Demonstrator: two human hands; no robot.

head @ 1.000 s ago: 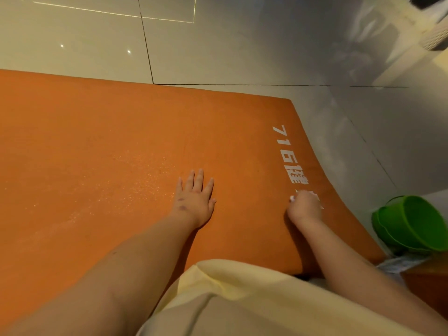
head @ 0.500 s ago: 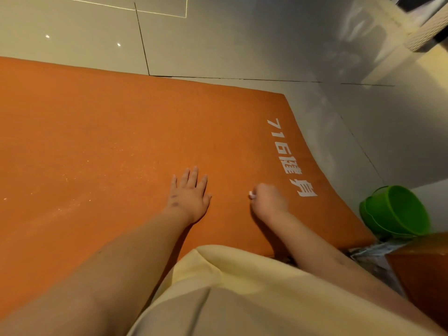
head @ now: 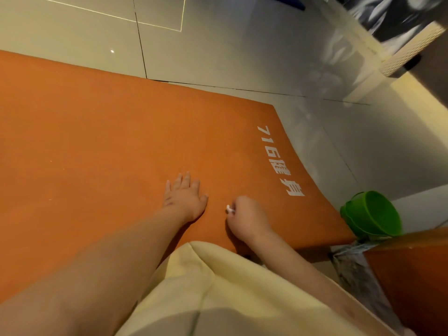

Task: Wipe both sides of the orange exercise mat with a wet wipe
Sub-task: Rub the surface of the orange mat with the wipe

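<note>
Wiping orange exercise mat point(head: 121, 141), top face.
It lies on tiled floor point(head: 242, 44); my left hand point(head: 185, 198), flat, fingers straight, pins it; right hand point(head: 247, 218) fists a wadded wet wipe point(head: 229, 209). Looks light, soft, floppy: I'd flip it by the near edge.

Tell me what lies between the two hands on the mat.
Head view: only a strip of bare orange mat separates the left hand from the right hand, which grips the wipe.

view: head-worn; single | facing: forward and down | range: near, just above orange mat point(head: 97, 141)
</note>
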